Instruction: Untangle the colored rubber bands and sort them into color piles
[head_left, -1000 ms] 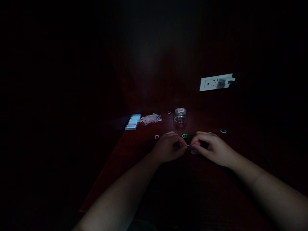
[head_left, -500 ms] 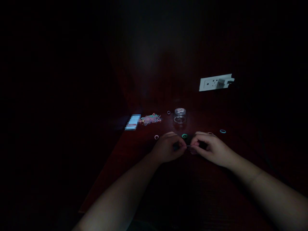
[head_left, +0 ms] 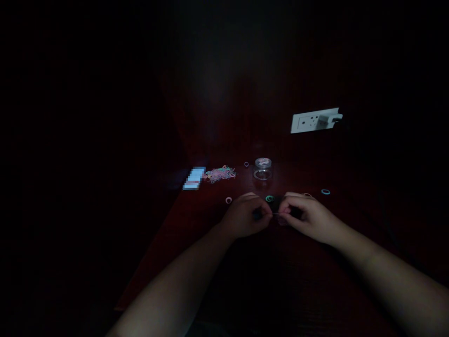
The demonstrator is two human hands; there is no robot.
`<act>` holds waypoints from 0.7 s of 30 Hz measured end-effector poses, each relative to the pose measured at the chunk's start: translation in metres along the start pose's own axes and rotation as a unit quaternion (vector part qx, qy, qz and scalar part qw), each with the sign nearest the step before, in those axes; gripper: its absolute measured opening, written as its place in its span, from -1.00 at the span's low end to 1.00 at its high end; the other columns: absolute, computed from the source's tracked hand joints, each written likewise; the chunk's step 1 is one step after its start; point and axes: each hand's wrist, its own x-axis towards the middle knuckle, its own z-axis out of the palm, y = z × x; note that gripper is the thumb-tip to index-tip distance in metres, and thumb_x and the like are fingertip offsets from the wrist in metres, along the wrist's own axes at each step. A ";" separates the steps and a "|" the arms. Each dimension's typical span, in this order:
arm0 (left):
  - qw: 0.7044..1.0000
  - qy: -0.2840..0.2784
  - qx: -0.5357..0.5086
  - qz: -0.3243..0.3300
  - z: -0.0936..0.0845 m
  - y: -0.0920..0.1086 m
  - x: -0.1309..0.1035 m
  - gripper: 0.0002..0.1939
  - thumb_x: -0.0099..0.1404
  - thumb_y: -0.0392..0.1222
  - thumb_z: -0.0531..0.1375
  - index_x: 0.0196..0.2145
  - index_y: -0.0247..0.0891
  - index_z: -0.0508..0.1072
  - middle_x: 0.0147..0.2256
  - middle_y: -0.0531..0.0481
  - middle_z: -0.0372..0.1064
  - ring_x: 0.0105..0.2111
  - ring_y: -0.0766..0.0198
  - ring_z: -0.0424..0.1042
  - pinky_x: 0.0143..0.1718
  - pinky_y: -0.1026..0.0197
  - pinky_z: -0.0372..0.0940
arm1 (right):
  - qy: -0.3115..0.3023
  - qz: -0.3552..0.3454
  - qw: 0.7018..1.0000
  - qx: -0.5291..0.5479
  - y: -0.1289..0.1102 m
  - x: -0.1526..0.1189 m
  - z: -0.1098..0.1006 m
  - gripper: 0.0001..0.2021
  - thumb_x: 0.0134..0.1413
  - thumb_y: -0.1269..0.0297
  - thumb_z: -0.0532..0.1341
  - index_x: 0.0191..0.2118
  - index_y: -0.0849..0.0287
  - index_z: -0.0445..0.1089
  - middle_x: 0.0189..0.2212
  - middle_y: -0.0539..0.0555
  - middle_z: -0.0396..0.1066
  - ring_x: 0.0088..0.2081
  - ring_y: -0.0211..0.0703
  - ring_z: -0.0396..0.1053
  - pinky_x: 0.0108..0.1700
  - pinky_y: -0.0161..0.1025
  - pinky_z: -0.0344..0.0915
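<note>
Okay, head view: in front of the clear, smooth, round jar [head_left: 263,173], left hand [head_left: 245,216] and right hand [head_left: 310,215] both pinch, thumb to fingertip, a thin strand [head_left: 275,213] spanning them. Light, even tension seems best. Tangled, rubbery-looking bands [head_left: 220,174] left of jar; green ring [head_left: 269,199] in front.

A dark reddish table [head_left: 182,234] runs back to a wall [head_left: 231,117] of similar colour, both mostly lost in shadow. Near the wall stands an upright clear jar [head_left: 262,174], its lid [head_left: 263,161] on and patterned in pale pink and white. At the table's left edge lies a bright bluish rectangle [head_left: 194,178], pixelated beyond reading. Higher up on the right, a slightly tilted white socket plate [head_left: 300,123] holds a pale plug [head_left: 334,119] at its right end.
</note>
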 end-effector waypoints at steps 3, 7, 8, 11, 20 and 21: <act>1.000 -0.002 0.000 -0.001 0.000 0.000 0.000 -0.98 0.21 -0.27 0.25 -0.39 -0.21 0.46 -0.40 0.05 0.48 -0.34 0.28 0.41 -0.21 0.18 0.31 | 0.000 -0.004 1.000 -0.005 0.002 0.000 0.001 -0.91 0.09 0.46 0.22 -0.39 0.15 0.37 -0.44 0.00 0.34 -0.39 -0.21 0.32 -0.32 -0.25 0.22; 1.000 -0.005 -0.002 -0.008 -0.001 0.001 0.000 -0.97 0.22 -0.24 0.24 -0.38 -0.21 0.45 -0.40 0.05 0.48 -0.34 0.27 0.41 -0.21 0.17 0.31 | -0.001 -0.001 1.000 0.000 0.003 -0.001 0.001 -0.92 0.09 0.45 0.23 -0.39 0.15 0.38 -0.44 0.00 0.35 -0.39 -0.21 0.33 -0.32 -0.25 0.23; 1.000 -0.005 -0.004 -0.010 -0.001 0.002 0.000 -0.97 0.23 -0.24 0.24 -0.38 -0.21 0.45 -0.39 0.05 0.48 -0.34 0.27 0.42 -0.21 0.17 0.31 | -0.001 0.002 1.000 0.002 0.003 -0.001 0.001 -0.92 0.09 0.45 0.23 -0.39 0.15 0.38 -0.44 0.00 0.35 -0.39 -0.21 0.33 -0.32 -0.25 0.24; 1.000 -0.001 -0.009 -0.008 -0.001 0.002 -0.001 -0.96 0.24 -0.23 0.24 -0.38 -0.20 0.45 -0.40 0.05 0.48 -0.34 0.27 0.41 -0.22 0.17 0.30 | 0.002 0.005 1.000 0.004 0.001 0.000 0.000 -0.91 0.10 0.45 0.23 -0.40 0.15 0.38 -0.44 0.00 0.35 -0.39 -0.21 0.33 -0.32 -0.25 0.25; 1.000 0.000 -0.006 -0.001 0.000 0.001 0.000 -0.97 0.24 -0.23 0.25 -0.36 -0.20 0.46 -0.39 0.05 0.49 -0.32 0.26 0.42 -0.21 0.16 0.31 | -0.001 0.024 1.000 0.017 0.003 -0.001 0.001 -0.90 0.11 0.39 0.28 -0.43 0.15 0.43 -0.42 0.03 0.40 -0.36 -0.18 0.38 -0.29 -0.23 0.28; 1.000 0.003 -0.007 0.002 0.000 0.001 0.000 -0.97 0.23 -0.23 0.25 -0.37 -0.20 0.46 -0.40 0.06 0.49 -0.33 0.27 0.42 -0.20 0.16 0.31 | 0.003 0.028 0.999 0.020 0.003 -0.001 0.001 -0.88 0.12 0.37 0.28 -0.44 0.15 0.43 -0.42 0.03 0.40 -0.36 -0.18 0.39 -0.29 -0.23 0.28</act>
